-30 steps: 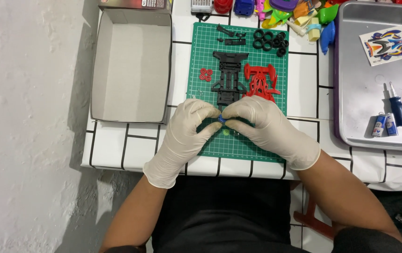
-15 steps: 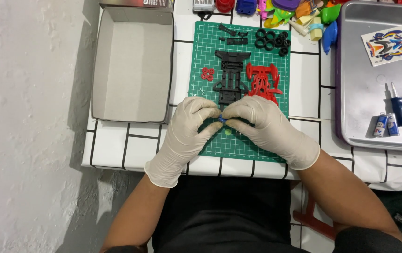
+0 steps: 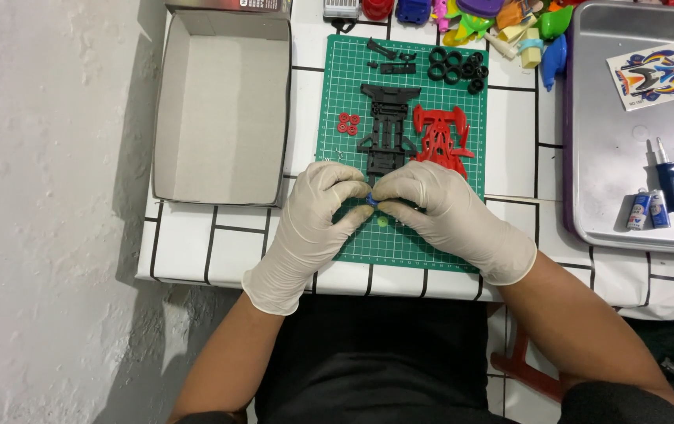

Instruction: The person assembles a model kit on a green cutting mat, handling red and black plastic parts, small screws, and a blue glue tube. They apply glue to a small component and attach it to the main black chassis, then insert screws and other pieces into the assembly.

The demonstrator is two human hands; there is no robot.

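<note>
Both hands wear pale gloves and meet over the near part of the green mat (image 3: 352,86). The grip of the left hand (image 3: 317,212) and the grip of the right hand (image 3: 443,208) are pressed together around one small blue part (image 3: 371,200), which sits between the fingertips of both hands, just above the mat. Most of this part is hidden by the fingers, so its shape I cannot tell. One small green piece (image 3: 384,223) lies on the mat just beside the fingertips.

Just beyond the hands lie one black frame (image 3: 388,126) and one red frame (image 3: 440,135), side by side and almost touching. Left of the black frame there is a small group of red wheels (image 3: 348,123); they look like four, but they are very small. At the far edge of the mat I count about six black tyres (image 3: 457,67) in one cluster, and near them a few small black pieces (image 3: 390,56).

The mat lies on the bench (image 3: 509,141), which has white tiles with black lines. Left of the mat stands one open cardboard box (image 3: 223,110). On the right is one metal tray (image 3: 611,157) with one sticker sheet (image 3: 651,76), one blue screwdriver (image 3: 669,179) and two small batteries (image 3: 648,210). A heap of coloured plastic toys (image 3: 502,20) is at the far edge.
</note>
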